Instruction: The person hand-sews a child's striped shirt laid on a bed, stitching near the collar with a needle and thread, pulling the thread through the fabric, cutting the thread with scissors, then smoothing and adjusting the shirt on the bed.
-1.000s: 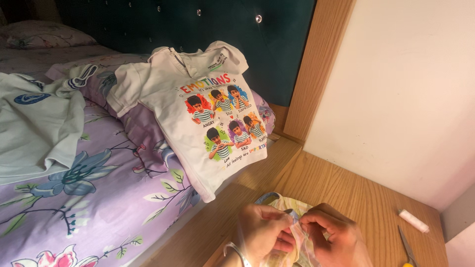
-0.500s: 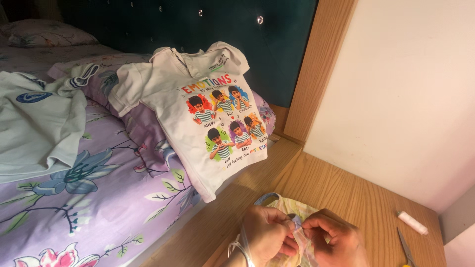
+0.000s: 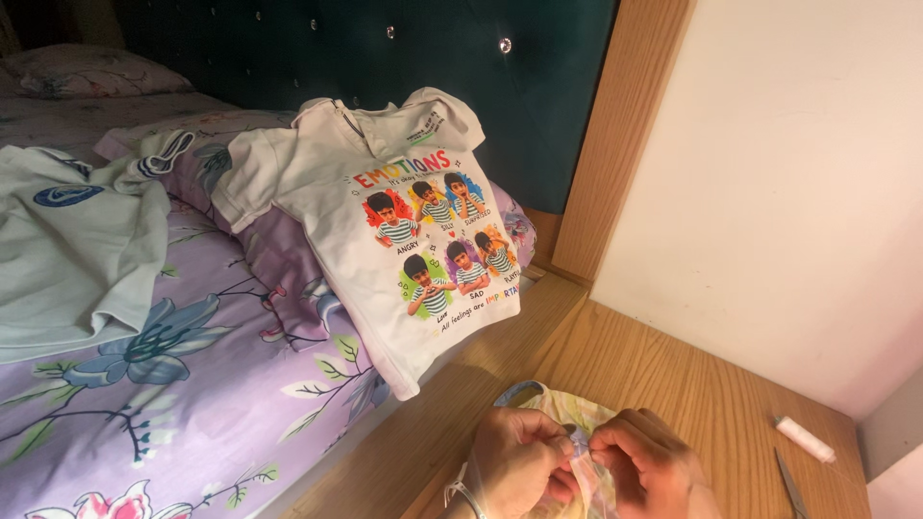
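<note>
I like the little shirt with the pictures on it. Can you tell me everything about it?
The small white shirt has short sleeves and a collar. Its front carries six colourful cartoon pictures of a child in a striped top, with bright lettering above and below. It looks like soft cotton, a little creased. It lies face up, draped over a purple floral pillow on the bed, its top near the dark headboard and its lower edge hanging toward the wooden ledge. No hand touches it.

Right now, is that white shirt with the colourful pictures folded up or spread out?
Spread out. The white shirt lies flat, front up, draped over a purple floral pillow, one sleeve out to the side and its whole print showing.
</note>
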